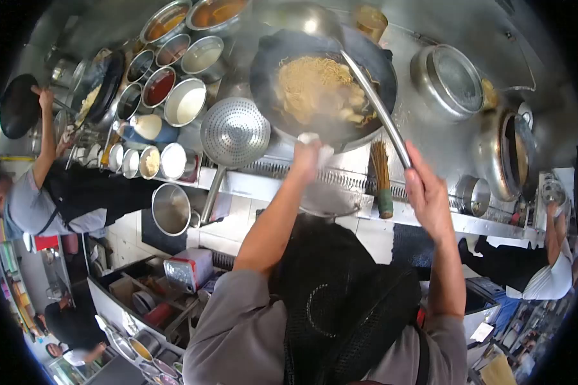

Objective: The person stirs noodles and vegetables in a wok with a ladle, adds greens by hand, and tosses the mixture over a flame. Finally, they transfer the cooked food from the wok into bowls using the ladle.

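A dark wok (264, 82) sits on the stove, holding noodles (315, 78) and paler chunks at the right, with steam over them. My left hand (307, 157) is closed on a white cloth (324, 154) at the wok's near edge; whether it grips the rim through the cloth is hidden. My right hand (426, 192) is wrapped round the long metal handle of a ladle (311, 22). The ladle's bowl is raised over the wok's far side, slightly blurred. Between my hands, a bamboo brush (381, 173) with a green-bound handle lies at the stove's front edge.
Left of the wok are a perforated strainer (236, 131), a metal pot (171, 209), and several sauce containers (185, 102). Lidded pots (448, 80) stand to the right. One person (42, 192) handles a pan at far left; others are at lower left (70, 327) and far right (546, 269).
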The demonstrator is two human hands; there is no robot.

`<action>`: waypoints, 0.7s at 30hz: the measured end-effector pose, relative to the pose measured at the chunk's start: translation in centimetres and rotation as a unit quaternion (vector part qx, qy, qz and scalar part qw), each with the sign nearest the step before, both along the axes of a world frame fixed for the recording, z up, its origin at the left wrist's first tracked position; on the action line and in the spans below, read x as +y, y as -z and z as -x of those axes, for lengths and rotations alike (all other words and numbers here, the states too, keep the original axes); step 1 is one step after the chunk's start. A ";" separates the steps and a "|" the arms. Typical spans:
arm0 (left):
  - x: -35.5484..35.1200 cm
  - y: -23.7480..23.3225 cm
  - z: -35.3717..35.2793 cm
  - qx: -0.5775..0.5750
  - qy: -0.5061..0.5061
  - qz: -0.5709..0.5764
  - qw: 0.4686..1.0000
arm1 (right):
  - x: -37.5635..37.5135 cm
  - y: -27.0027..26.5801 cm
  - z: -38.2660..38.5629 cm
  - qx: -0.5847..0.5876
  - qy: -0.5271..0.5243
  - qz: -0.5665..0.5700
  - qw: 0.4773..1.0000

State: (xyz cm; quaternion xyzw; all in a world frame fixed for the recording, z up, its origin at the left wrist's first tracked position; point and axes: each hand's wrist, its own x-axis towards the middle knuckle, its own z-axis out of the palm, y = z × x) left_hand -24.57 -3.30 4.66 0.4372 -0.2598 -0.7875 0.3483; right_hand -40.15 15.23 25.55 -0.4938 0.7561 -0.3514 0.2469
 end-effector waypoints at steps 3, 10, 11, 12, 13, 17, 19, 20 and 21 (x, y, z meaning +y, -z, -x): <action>-0.8 0.8 0.3 0.023 0.023 -0.009 0.999 | 3.1 7.1 1.5 0.068 0.065 -0.111 0.989; 0.0 8.5 2.4 -0.074 0.002 0.010 0.997 | -12.6 8.0 -1.4 0.054 0.035 -0.017 0.998; 0.0 8.1 2.7 -0.058 -0.009 0.026 0.998 | -17.5 7.0 -2.0 0.079 0.008 0.012 0.997; -0.7 3.3 0.9 -0.051 0.007 0.059 0.997 | -22.8 5.0 -3.1 0.110 -0.015 0.011 0.994; -1.0 5.2 1.6 -0.119 0.066 0.018 0.991 | -27.9 4.9 -3.3 0.156 -0.043 0.030 0.986; -0.8 4.6 1.3 -0.109 0.054 0.011 0.993 | -45.5 4.2 -7.2 0.310 -0.113 -0.012 0.944; 0.0 8.0 2.7 -0.168 0.014 0.109 0.980 | -52.2 5.6 -7.3 0.346 -0.134 -0.026 0.928; -0.3 8.0 2.7 -0.168 0.009 0.114 0.979 | -54.5 6.0 -7.1 0.289 -0.156 -0.088 0.940; -0.6 7.8 2.5 -0.140 0.035 0.087 0.986 | -55.6 6.0 -7.2 0.230 -0.177 -0.152 0.945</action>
